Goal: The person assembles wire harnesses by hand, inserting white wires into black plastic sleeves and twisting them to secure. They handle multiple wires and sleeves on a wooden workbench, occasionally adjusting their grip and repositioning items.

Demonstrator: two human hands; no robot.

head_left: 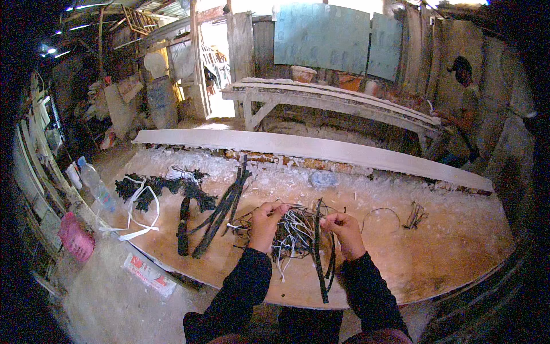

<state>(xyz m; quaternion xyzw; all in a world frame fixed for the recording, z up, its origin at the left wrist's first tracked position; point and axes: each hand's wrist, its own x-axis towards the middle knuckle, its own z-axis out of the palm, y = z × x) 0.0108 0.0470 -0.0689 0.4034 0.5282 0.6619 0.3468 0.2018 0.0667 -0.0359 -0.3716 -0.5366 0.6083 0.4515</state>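
Over the middle of a wooden worktop point(435, 252), my left hand point(265, 227) is closed in a pinch beside a tangle of black and white strands point(293, 234). What its fingertips hold is too fine to make out. To the right of the tangle, my right hand point(345, 234) pinches the edge of a long black strip point(319, 264), which runs down toward the near edge. Left of my hands lie more long black strips point(224, 212) and a dark, rod-like bundle point(183, 228). A thin curved wire point(381, 210) lies right of my right hand.
Dark shredded bundles point(150, 189), a white strap point(137, 234) and a plastic bottle point(94, 182) are at the left. A small wire bundle point(416, 216) lies right. Along the far edge stands a pale raised board point(321, 150). Beyond are a long bench point(344, 104) and another person point(464, 109).
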